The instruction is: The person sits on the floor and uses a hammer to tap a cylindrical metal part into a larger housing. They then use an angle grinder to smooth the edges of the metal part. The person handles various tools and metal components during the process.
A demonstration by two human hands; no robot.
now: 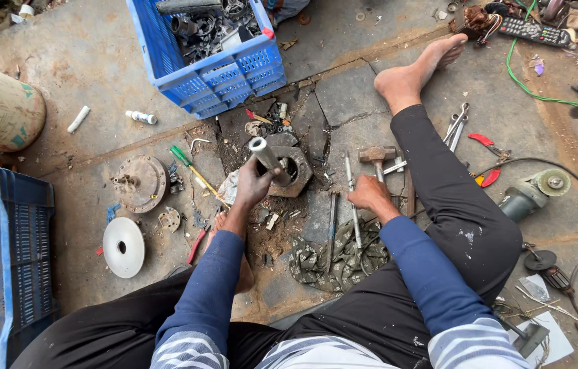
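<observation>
While gripping the grey metal pipe point(265, 156) upright in the left hand point(253, 184), fingers closed round it over the square metal block point(290, 171), keep it plumb and steady. Right hand point(369, 194) down by the hammer point(378, 157), fingers curled; cannot tell whether gripping its handle. Left of the fingers: screwdriver point(190, 167), rusty disc point(140, 183). Beyond: blue crate point(210, 78), crowding the floor.

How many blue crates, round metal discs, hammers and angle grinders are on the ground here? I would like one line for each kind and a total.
Blue crates: 2
Round metal discs: 2
Hammers: 1
Angle grinders: 1
Total: 6
</observation>
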